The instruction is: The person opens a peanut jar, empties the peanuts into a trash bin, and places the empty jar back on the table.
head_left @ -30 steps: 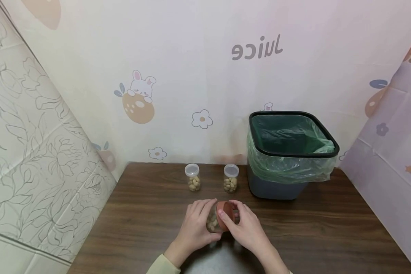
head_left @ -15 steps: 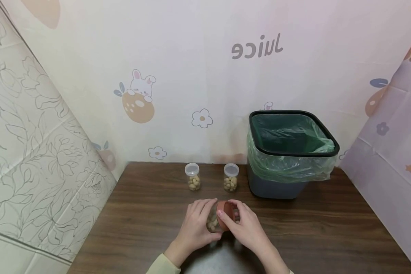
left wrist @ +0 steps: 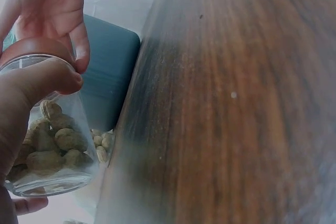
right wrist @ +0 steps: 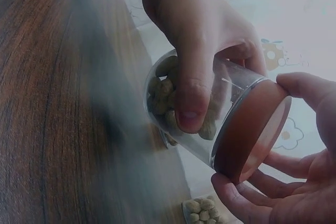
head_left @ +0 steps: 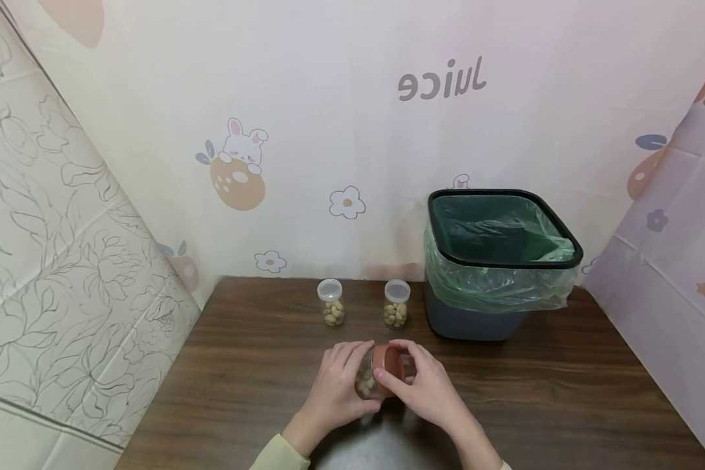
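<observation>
Head: we see the left hand clamped round a tilted jar, near middle of the table; right hand on its lid. Left wrist: left thumb crosses the jar. Right wrist: right fingertips pinch the lid's rim.

Clear jar (nuts inside), left hand gripping, right hand on lid

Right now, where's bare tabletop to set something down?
Bare tabletop: left of the left hand; right of the right hand, in front of the lined bin. Crowded: centre, both hands around the brown-lidded nut jar, two clear-lidded nut jars behind.
</observation>
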A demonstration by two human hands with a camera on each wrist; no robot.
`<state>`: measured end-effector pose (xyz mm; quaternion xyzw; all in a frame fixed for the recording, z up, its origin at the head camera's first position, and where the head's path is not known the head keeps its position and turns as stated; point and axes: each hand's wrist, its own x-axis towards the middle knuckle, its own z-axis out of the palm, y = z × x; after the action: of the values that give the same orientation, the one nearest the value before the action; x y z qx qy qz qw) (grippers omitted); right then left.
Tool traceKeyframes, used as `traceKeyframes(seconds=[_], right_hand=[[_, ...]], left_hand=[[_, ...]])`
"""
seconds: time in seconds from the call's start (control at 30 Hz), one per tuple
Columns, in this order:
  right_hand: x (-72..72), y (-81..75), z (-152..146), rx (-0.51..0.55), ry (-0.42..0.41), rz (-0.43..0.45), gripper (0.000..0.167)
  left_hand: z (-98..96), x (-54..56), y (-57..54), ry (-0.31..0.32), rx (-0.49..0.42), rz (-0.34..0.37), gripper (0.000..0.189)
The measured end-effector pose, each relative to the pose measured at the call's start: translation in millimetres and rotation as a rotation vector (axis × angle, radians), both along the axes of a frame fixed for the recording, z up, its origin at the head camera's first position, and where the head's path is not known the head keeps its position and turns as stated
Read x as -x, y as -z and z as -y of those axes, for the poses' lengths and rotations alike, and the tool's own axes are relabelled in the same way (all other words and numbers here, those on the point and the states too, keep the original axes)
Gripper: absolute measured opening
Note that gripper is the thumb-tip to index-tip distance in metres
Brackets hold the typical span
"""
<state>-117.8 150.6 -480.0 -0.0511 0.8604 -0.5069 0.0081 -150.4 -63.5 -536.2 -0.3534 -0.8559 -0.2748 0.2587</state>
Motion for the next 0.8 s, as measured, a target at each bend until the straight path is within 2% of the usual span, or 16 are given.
traceKeyframes(seconds=[0.27, 0.53, 0.8], right_hand=[[0.6, 1.9, -5, 0.026, -0.073, -0.037, 0.064], [3.5, 8.3, -15, -0.005, -0.188, -0.173, 0.068], [4.1, 7.8, -20, 0.015, -0.271, -0.240, 0.072]], left_hand=[[1.2, -0.5, -1.2, 0.013, 0.009, 0.010, 0.104], [3.1, -0.9, -5.5, 0.039, 0.001, 0.048, 0.103], [3.0, -1.5, -6.3, 0.049, 0.003, 0.071, 0.101]])
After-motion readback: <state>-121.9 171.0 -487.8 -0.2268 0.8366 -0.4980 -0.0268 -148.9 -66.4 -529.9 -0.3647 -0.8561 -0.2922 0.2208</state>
